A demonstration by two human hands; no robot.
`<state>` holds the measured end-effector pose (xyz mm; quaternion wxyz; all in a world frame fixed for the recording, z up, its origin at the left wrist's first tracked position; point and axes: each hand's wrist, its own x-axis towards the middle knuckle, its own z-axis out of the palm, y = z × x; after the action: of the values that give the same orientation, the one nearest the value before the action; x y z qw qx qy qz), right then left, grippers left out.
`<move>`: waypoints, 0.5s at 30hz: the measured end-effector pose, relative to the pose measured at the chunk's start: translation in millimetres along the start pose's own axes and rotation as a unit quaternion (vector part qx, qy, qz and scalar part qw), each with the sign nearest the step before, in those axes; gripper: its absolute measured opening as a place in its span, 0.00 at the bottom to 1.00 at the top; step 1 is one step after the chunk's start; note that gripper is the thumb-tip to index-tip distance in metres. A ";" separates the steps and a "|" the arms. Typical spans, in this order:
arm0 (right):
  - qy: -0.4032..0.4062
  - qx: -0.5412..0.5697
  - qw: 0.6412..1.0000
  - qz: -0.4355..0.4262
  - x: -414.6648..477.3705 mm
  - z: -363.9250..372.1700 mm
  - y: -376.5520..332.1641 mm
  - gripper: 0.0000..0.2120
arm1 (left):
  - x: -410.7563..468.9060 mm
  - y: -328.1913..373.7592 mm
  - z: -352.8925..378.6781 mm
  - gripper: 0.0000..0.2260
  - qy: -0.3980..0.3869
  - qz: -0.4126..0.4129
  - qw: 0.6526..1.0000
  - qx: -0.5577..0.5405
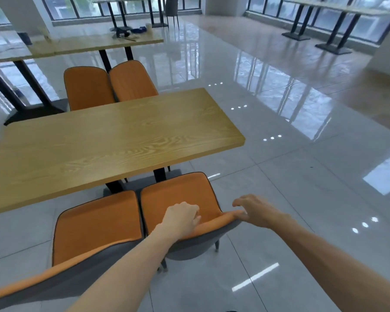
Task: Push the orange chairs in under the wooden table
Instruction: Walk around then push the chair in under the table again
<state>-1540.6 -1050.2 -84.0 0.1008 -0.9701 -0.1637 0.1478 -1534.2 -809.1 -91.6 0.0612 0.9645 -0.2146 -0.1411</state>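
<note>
A long wooden table [113, 140] on black legs stands in front of me. Two orange chairs with grey backs stand on my side, pulled back from its near edge. My left hand [181, 216] is closed over the top of the right chair's [180, 199] backrest. My right hand [254, 211] rests on the right end of the same backrest top, fingers curled but spread. The left chair [97, 224] stands touching it, with no hand on it. Two more orange chairs [88, 86] [133, 79] stand at the table's far side, seats hidden under the top.
Behind stands a second wooden table [95, 42] with small dark items on it. More tables stand by the windows at the back and far right [338, 10]. A grey chair [171, 10] stands at the back. Glossy tiled floor [302, 176] spreads to the right.
</note>
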 end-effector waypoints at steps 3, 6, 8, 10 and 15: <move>0.057 -0.045 0.995 0.065 -6.3 -15.4 12.5 0.16 | 25.9 32.6 -18.5 0.11 0.048 0.030 0.998 0.035; 0.095 -0.036 0.989 0.104 -7.9 -33.0 29.0 0.16 | 57.6 66.2 -38.5 0.11 0.081 0.069 0.994 0.031; 0.128 -0.032 0.983 0.128 -6.7 -43.2 46.0 0.16 | 79.9 87.2 -49.4 0.12 0.103 0.086 0.991 0.018; 0.151 -0.034 0.976 0.152 -5.4 -53.5 61.8 0.16 | 101.9 103.9 -56.2 0.12 0.116 0.093 0.989 0.018; 0.160 -0.050 0.969 0.182 2.0 -77.7 142.6 0.16 | 183.9 161.0 -63.4 0.15 0.098 0.111 0.988 0.051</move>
<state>-1472.9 -1193.0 -46.6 0.0488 -0.9984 0.0270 -0.0015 -1419.5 -1029.7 -47.6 0.0479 0.9458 -0.3201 -0.0266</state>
